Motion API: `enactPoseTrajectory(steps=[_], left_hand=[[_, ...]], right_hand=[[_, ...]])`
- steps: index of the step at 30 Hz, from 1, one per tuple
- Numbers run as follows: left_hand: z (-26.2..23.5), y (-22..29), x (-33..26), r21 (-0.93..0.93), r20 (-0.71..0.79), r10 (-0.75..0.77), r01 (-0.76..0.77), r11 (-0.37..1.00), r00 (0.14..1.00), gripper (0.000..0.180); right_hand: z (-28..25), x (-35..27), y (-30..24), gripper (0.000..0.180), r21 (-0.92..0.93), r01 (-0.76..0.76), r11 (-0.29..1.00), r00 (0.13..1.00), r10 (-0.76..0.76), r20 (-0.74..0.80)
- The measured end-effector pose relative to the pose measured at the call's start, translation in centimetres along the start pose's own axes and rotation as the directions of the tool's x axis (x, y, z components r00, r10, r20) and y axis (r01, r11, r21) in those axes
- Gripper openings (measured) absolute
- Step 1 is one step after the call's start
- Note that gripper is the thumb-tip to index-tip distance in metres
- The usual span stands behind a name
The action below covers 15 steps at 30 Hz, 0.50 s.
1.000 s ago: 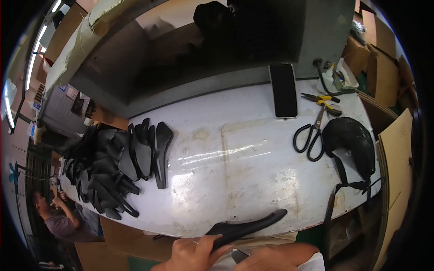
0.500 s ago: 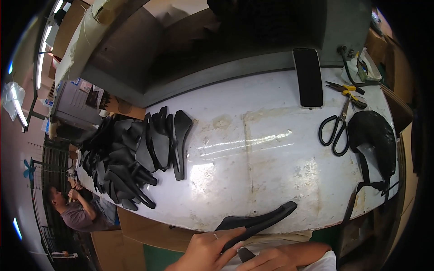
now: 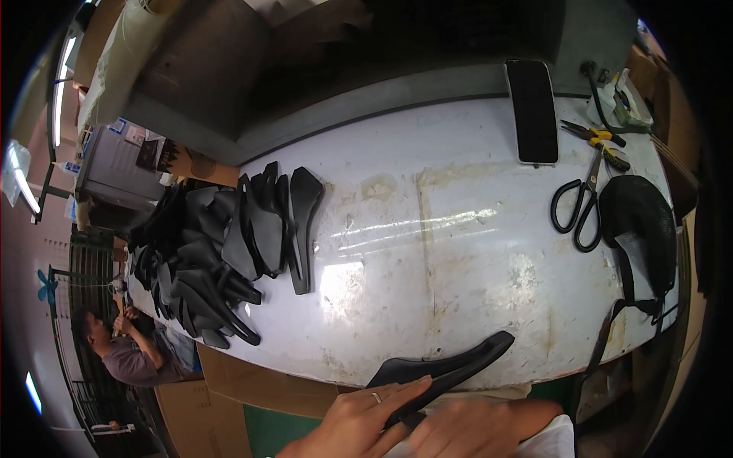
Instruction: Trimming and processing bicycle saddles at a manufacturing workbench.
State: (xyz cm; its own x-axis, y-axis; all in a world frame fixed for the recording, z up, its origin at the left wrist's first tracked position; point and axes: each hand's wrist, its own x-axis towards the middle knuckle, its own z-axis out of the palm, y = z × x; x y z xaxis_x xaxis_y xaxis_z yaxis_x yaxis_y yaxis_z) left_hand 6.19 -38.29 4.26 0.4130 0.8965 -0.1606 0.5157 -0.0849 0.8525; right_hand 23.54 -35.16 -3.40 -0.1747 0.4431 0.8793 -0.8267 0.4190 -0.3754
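A long black saddle-shaped shell (image 3: 458,365) lies tilted across the near edge of the white worktable (image 3: 458,252), its narrow tip pointing up and to the right. My left hand (image 3: 359,418), with a ring on one finger, rests its fingers along the shell's wide end and grips it. My right hand (image 3: 477,426) sits just right of it under the same end, partly hidden at the lower edge of the view.
A heap of similar black shells (image 3: 214,252) covers the table's left side. A dark phone (image 3: 532,111), yellow-handled pliers (image 3: 603,141), black scissors (image 3: 579,208) and a black saddle with straps (image 3: 641,229) lie at the right. A seated person (image 3: 126,353) is beyond the table's left edge.
The view has shifted, so the table sits further right and lower. My hands and the shell have come further into view; the shell stays at the near edge.
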Motion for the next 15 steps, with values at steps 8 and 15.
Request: enactPoseTrajectory(steps=[8, 15], left_hand=[[0.3, -0.6, -0.2, 0.047, 0.002, 0.043, -0.043, 0.998, 0.999, 0.054], [0.6, -0.4, -0.1, 0.053, -0.013, 0.007, -0.007, 0.999, 1.000, 0.052]], right_hand=[[-0.3, -1.5, -1.3, 0.008, -0.024, 0.025, 0.999, 0.999, -0.026, -0.043], [0.0, -1.2, -1.0, 0.010, -0.039, -0.026, 0.999, 0.998, 0.024, -0.066]])
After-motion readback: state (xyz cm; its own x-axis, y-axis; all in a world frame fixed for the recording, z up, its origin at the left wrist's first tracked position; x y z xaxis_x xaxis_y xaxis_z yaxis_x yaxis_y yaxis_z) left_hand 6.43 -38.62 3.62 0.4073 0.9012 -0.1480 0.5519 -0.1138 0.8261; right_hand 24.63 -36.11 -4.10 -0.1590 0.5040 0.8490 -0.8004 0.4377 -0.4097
